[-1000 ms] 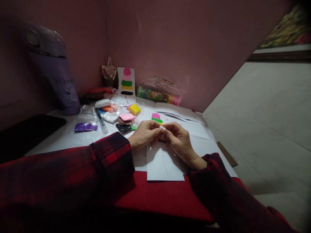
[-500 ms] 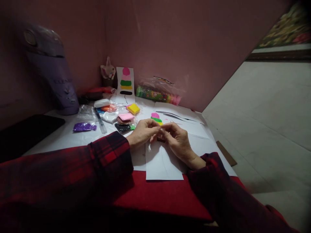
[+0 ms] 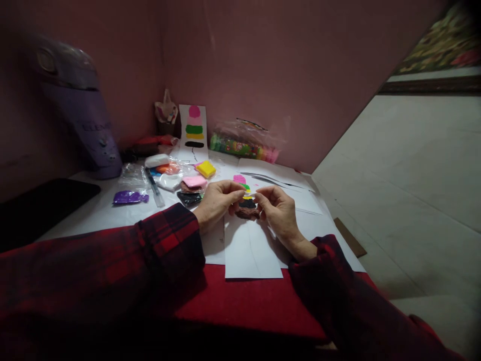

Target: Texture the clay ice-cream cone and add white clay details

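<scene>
Above a white paper sheet (image 3: 250, 255), my left hand (image 3: 220, 203) and my right hand (image 3: 278, 213) face each other, thumbs and fingertips pinched. Stretched between them is a small thin whitish strand (image 3: 250, 194), which looks like clay. Beneath my fingers the sheet bears layered colours: a pink patch (image 3: 239, 178), a green band partly hidden by my left hand, some yellow, a black patch (image 3: 247, 203) and a textured brown band (image 3: 247, 213). A faint line runs down the sheet's lower part.
Clay packets, including yellow (image 3: 206, 169), purple (image 3: 131, 197) and black (image 3: 189, 199), lie left beside a pen (image 3: 155, 188). A coloured card (image 3: 194, 131) leans behind. A purple bottle (image 3: 84, 110) stands at left. Loose papers (image 3: 276, 173) lie at back right.
My hands have drawn slightly apart, with the whitish strand now showing between them. More of the black and brown layers is uncovered below.
</scene>
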`<state>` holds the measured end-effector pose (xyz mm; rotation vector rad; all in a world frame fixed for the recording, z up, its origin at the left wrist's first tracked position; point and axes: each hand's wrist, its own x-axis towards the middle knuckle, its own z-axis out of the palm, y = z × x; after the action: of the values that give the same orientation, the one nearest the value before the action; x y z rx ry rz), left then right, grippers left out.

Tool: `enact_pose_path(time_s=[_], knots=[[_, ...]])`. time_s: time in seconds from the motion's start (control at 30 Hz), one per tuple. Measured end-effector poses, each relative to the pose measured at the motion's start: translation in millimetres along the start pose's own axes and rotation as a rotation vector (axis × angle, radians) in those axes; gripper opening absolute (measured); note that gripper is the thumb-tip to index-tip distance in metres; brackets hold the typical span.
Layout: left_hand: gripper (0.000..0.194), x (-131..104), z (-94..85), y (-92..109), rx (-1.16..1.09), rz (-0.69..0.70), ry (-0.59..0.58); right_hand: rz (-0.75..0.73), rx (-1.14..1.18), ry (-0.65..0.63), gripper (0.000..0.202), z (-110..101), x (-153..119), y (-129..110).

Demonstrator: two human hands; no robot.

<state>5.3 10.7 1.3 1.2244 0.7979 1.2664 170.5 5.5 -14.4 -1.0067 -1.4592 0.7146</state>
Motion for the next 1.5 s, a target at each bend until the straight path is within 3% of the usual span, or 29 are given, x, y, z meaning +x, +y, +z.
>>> enact_pose_path(time_s=[0.23,0.57,0.87,1.2,1.5], knots=[[0.017,-2.8,0.3,0.1,0.041,-0.045,-0.200,-0.080,-0.030,-0.211,0.017,-0.5,-6.8,2.7],[0.014,-2.0,-1.3,-2.0,0.103,-0.031,-0.153,-0.137,-0.110,-0.170,0.020,-1.6,-7.3,4.3],[0.017,-1.7,-1.0,-0.2,0.102,-0.030,-0.182,-0.168,-0.176,-0.152,0.008,-0.9,-7.5,0.9],[0.017,-3.6,4.0,3.2,0.113,-0.032,-0.095,-0.195,-0.193,-0.161,0.010,-0.6,-8.3,-1.8],[0.016,-1.6,2.9,3.4,0.035,0.023,0.077,-0.128,-0.181,0.007,0.005,-0.4,-3.9,1.2]])
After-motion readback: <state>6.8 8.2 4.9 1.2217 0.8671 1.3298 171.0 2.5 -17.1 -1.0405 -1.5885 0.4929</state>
